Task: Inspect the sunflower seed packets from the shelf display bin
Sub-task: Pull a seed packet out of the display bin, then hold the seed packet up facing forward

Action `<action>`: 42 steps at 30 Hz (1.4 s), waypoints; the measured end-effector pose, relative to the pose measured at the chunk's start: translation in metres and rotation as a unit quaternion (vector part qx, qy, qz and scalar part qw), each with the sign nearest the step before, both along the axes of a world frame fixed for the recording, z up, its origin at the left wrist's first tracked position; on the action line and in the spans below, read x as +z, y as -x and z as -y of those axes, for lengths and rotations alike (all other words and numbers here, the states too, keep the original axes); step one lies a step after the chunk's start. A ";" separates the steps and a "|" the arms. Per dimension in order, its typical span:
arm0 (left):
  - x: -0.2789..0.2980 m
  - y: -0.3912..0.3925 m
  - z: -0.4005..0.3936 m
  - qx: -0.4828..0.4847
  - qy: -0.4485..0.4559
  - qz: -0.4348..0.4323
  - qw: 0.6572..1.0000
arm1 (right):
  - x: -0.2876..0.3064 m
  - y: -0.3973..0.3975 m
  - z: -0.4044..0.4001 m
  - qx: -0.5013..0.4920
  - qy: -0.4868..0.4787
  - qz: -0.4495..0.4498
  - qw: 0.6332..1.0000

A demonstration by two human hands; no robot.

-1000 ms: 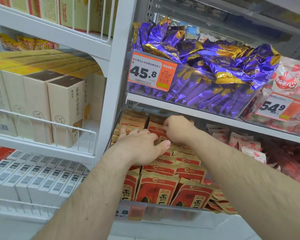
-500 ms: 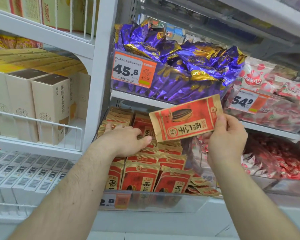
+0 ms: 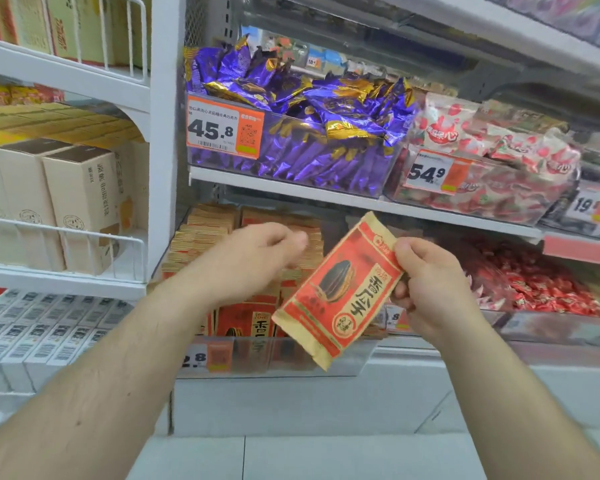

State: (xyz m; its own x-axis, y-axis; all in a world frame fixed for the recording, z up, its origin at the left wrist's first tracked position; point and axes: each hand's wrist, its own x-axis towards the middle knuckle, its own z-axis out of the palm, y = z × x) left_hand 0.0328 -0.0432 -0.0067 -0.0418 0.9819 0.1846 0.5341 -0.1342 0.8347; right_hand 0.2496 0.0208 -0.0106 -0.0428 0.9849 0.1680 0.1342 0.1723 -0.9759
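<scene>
A red and tan sunflower seed packet [image 3: 340, 289] hangs tilted in front of the shelf, its printed face toward me. My right hand [image 3: 426, 285] pinches its upper right edge between thumb and fingers. My left hand [image 3: 253, 261] hovers just left of the packet with loosely curled fingers, blurred, and holds nothing. Behind both hands stands the clear display bin [image 3: 354, 358] with several more seed packets [image 3: 246, 323] stacked upright in rows.
Above the bin, a shelf carries a clear tub of purple candy [image 3: 291, 133] with a 45.8 tag and a tub of red and white sweets [image 3: 482, 161]. Red sweets [image 3: 541, 285] lie right of the bin. Beige boxes [image 3: 80, 202] fill the left rack.
My right hand has brought the packet down and turned it from lying flat to a steep tilt. My left hand has lifted off the packets in the bin and moved toward the held packet.
</scene>
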 end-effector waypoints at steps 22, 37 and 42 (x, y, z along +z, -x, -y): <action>-0.087 -0.055 0.034 -0.093 0.156 0.126 0.975 | -0.062 -0.021 0.039 0.025 0.030 -0.034 0.999; -0.090 -0.056 0.035 -0.064 0.107 0.202 0.972 | -0.068 -0.025 0.054 0.092 0.005 0.028 0.995; -0.092 -0.057 0.034 -0.062 0.094 0.222 0.969 | -0.068 -0.028 0.056 0.096 0.013 0.054 0.994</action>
State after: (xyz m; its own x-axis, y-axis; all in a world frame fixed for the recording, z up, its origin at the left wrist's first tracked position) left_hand 0.0902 -0.0775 -0.0988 0.0444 0.9990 -0.0068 0.1074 0.0020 0.9942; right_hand 0.2774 -0.0356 -0.0787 -0.2465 0.9607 0.1279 0.2047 0.1806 -0.9620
